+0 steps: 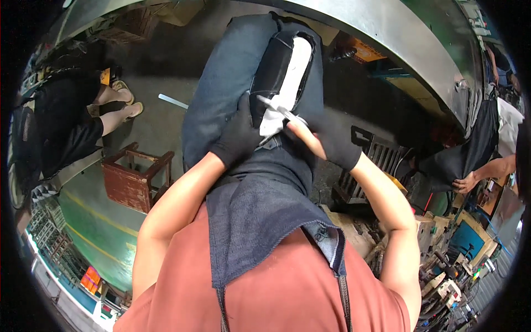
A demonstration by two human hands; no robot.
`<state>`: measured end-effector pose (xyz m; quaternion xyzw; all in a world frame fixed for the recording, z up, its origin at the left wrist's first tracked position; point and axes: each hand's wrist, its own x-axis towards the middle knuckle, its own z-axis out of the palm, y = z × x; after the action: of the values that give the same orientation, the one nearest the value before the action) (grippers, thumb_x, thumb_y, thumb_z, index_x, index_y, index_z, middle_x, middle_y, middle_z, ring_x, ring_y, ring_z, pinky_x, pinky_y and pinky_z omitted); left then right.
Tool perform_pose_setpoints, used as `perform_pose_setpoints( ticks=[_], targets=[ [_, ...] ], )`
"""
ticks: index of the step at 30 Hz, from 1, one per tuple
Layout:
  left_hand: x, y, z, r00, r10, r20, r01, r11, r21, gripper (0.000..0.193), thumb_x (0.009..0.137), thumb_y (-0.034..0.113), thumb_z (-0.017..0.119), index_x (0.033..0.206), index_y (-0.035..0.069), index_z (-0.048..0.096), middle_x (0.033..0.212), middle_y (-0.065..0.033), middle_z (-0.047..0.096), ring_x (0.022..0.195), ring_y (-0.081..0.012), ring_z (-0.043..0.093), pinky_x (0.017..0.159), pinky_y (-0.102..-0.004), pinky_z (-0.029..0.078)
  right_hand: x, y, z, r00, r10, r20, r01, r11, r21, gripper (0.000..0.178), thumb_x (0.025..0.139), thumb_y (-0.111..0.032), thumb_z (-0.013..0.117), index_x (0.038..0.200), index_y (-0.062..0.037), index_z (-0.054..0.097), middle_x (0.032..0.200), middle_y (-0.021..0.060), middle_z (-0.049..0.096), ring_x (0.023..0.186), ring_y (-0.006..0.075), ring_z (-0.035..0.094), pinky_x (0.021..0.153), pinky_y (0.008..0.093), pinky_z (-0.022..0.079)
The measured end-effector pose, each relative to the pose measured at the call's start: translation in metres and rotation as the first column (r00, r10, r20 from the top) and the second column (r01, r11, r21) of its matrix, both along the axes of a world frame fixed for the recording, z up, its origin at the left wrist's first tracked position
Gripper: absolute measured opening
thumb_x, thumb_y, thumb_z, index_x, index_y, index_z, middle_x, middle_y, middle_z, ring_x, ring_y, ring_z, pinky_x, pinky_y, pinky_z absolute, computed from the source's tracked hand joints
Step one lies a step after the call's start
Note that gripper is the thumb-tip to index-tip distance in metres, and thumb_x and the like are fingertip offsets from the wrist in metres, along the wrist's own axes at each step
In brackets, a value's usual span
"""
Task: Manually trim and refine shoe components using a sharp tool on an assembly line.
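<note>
A black shoe upper (272, 69) lies lengthwise on my thighs, with a long white sole-shaped piece (299, 62) showing along its opening. My left hand (238, 133), in a black glove, is closed round the near left side of the upper. In my gloved right hand (334, 138) is a slim silvery metal tool (270, 103), its tip pointing left across the near end. Its exact kind is blurred. Just below the tool, a crumpled white piece of material (270, 124) sits between my hands. My bare right thumb reaches toward it.
A long metal-edged bench (376, 25) curves across the front. To the left are a worn red-brown stool (130, 182) and another person's legs (116, 116). A dark slatted crate (381, 160) stands at the right, near another person's hand (467, 182) on dark cloth.
</note>
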<state>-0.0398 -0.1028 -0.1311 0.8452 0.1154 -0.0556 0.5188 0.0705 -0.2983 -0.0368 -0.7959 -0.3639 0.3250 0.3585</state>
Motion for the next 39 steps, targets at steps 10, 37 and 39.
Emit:
perform_pose_setpoints(
  ticks=[10,37,39],
  targets=[
    [-0.012,0.01,0.002,0.999,-0.012,0.037,0.011,0.999,0.035,0.098,0.079,0.026,0.074,0.146,-0.01,0.012,0.111,-0.0329,0.06,0.097,-0.0436,0.064,0.083,-0.0443,0.051,-0.031,0.002,-0.016,0.999,-0.019,0.032,0.02,1.0,-0.018,0.03,0.093,-0.033,0.06,0.09,-0.0032,0.064,0.081,0.0202,0.063,0.075,0.0378,0.063,0.065,0.0419,0.047],
    [0.109,0.028,0.028,0.877,-0.029,0.48,-0.167,0.917,0.361,0.034,0.086,0.036,0.064,0.108,0.012,0.068,0.084,-0.0203,0.067,0.077,-0.0377,0.067,0.066,-0.0456,0.053,-0.037,-0.044,-0.01,0.864,-0.41,-0.291,0.363,0.909,-0.205,0.039,0.098,-0.037,0.054,0.092,0.0003,0.063,0.071,0.0087,0.062,0.066,0.0141,0.057,0.062,0.0302,0.046],
    [0.118,0.04,0.026,0.973,-0.139,0.187,0.008,0.823,0.568,0.029,0.083,0.031,0.064,0.104,0.012,0.067,0.077,-0.0197,0.065,0.072,-0.0388,0.066,0.062,-0.0467,0.052,-0.036,-0.044,-0.011,0.88,-0.398,-0.258,0.347,0.911,-0.222,0.04,0.098,-0.038,0.053,0.093,0.0006,0.063,0.072,0.0088,0.062,0.067,0.0144,0.057,0.063,0.0308,0.046]
  ],
)
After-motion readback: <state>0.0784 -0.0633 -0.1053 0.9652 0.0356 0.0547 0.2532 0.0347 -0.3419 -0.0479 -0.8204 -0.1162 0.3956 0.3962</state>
